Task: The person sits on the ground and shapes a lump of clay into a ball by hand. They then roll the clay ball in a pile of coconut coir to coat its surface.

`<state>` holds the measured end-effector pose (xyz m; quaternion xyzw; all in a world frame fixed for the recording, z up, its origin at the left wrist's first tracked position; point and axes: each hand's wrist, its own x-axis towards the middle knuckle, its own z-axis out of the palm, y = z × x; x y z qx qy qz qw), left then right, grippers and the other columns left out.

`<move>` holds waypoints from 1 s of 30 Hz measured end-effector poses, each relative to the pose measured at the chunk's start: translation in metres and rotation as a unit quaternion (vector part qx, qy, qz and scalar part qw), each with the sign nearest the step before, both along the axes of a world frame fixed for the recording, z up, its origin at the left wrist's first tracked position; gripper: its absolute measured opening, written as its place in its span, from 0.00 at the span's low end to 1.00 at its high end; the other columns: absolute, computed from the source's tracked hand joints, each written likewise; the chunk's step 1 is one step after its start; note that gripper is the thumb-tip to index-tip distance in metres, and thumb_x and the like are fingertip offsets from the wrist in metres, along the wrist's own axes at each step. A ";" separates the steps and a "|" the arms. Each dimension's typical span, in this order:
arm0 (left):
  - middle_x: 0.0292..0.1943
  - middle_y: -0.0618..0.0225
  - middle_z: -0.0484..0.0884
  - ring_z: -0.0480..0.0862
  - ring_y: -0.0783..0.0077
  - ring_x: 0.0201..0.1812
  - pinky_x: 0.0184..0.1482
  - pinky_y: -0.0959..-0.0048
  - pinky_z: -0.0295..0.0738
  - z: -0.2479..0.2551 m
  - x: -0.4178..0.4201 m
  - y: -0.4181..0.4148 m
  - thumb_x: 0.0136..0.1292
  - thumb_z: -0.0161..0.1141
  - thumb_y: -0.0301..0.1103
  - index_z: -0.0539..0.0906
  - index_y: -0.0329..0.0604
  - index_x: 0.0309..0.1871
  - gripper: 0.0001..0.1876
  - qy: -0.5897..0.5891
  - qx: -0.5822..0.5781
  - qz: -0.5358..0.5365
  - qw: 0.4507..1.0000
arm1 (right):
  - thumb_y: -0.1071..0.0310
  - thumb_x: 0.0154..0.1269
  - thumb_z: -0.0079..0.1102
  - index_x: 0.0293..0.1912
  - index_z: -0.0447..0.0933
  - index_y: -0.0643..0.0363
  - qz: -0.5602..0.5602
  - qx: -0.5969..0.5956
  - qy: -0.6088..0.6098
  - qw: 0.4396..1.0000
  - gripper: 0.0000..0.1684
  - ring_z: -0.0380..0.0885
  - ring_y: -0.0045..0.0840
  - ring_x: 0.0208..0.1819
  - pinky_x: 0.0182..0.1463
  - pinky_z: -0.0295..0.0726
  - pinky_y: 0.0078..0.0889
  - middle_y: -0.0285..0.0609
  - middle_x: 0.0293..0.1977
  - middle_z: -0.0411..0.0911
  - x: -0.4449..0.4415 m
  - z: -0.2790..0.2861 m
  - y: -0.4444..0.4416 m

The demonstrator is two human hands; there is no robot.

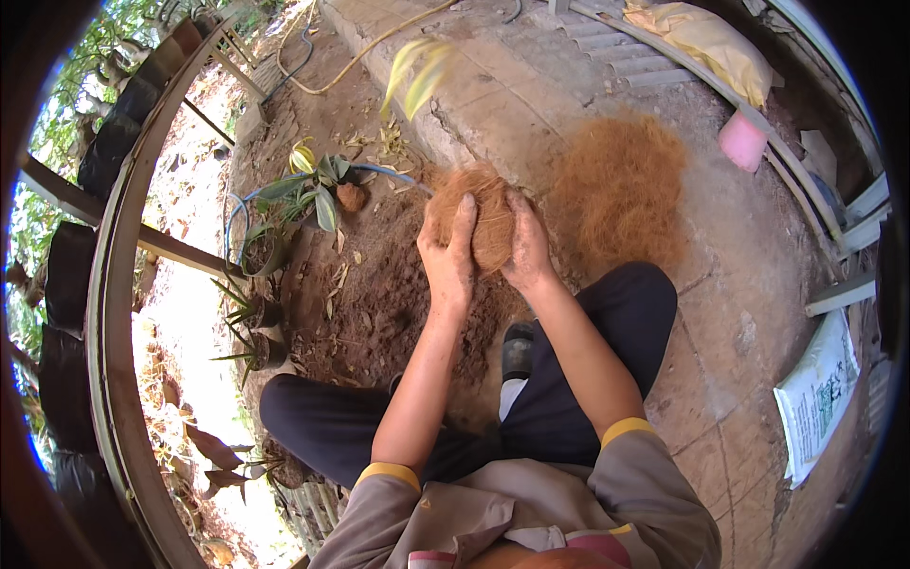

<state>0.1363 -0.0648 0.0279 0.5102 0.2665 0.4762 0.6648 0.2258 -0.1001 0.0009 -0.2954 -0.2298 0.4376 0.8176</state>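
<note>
Between my two hands is a ball of brown coconut fibre (490, 231), with loose strands sticking out. My left hand (448, 249) presses its left side, thumb on top. Against the right side lies my right hand (527, 245), its fingers dirty. Blurred yellow-green leaves (419, 75) show beyond the ball; whether they grow from it cannot be made out. A heap of loose coconut fibre (625, 188) lies on the paving to the right. Dark crumbly soil (377, 306) covers the ground left of my forearms.
Potted plants (263, 252) line the left, close to a small fibre-wrapped root ball (351, 198). A blue hose (387, 171) runs behind my left hand. At right are a pink container (743, 139), a yellowish sack (711, 50) and a white printed bag (817, 398). A rail (114, 284) curves along the left.
</note>
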 end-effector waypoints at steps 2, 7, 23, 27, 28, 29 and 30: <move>0.53 0.58 0.77 0.78 0.66 0.51 0.55 0.67 0.74 -0.012 -0.001 0.010 0.55 0.68 0.35 0.68 0.34 0.62 0.32 0.085 0.100 0.025 0.991 | 0.59 0.73 0.40 0.56 0.70 0.62 -0.007 -0.029 0.062 0.998 0.21 0.76 0.26 0.51 0.56 0.75 0.32 0.41 0.51 0.75 -0.002 -0.001 0.001; 0.51 0.61 0.77 0.79 0.63 0.51 0.55 0.66 0.74 -0.003 -0.004 0.005 0.56 0.68 0.38 0.69 0.37 0.61 0.32 -0.047 -0.091 -0.070 0.992 | 0.59 0.74 0.39 0.56 0.71 0.63 -0.096 -0.018 -0.071 0.993 0.22 0.72 0.32 0.56 0.60 0.70 0.32 0.46 0.54 0.73 -0.004 0.018 -0.003; 0.57 0.60 0.71 0.73 0.66 0.58 0.62 0.65 0.66 -0.026 0.022 -0.012 0.63 0.58 0.52 0.63 0.41 0.64 0.33 -0.189 -0.107 -0.112 0.970 | 0.52 0.71 0.40 0.52 0.73 0.67 -0.217 0.081 -0.050 0.971 0.27 0.76 0.29 0.52 0.56 0.74 0.32 0.49 0.50 0.75 -0.008 0.000 0.007; 0.54 0.55 0.74 0.76 0.67 0.54 0.56 0.66 0.71 -0.011 0.026 -0.009 0.63 0.60 0.46 0.64 0.35 0.62 0.31 0.019 0.088 -0.001 0.996 | 0.53 0.72 0.41 0.52 0.71 0.64 -0.094 0.088 0.207 0.970 0.24 0.76 0.28 0.48 0.52 0.76 0.32 0.44 0.46 0.75 -0.007 0.009 -0.005; 0.53 0.54 0.74 0.76 0.67 0.53 0.55 0.67 0.72 -0.006 0.027 -0.011 0.63 0.61 0.44 0.65 0.33 0.62 0.31 0.091 0.134 0.044 0.986 | 0.54 0.72 0.41 0.51 0.71 0.64 -0.095 0.100 0.214 0.967 0.23 0.77 0.28 0.48 0.52 0.76 0.31 0.44 0.46 0.75 -0.002 0.008 -0.005; 0.53 0.54 0.75 0.76 0.67 0.52 0.54 0.67 0.72 -0.005 0.027 -0.011 0.64 0.60 0.42 0.65 0.33 0.62 0.30 0.098 0.148 0.038 0.983 | 0.55 0.72 0.41 0.51 0.71 0.64 -0.095 0.112 0.221 0.964 0.22 0.77 0.28 0.48 0.52 0.77 0.31 0.44 0.46 0.75 0.004 0.005 -0.005; 0.53 0.54 0.75 0.76 0.67 0.52 0.54 0.67 0.72 -0.002 0.027 -0.010 0.64 0.60 0.41 0.65 0.32 0.62 0.29 0.106 0.166 0.034 0.980 | 0.57 0.72 0.39 0.53 0.70 0.64 -0.105 0.104 0.181 0.972 0.22 0.76 0.28 0.49 0.54 0.75 0.31 0.44 0.48 0.75 0.011 0.003 -0.001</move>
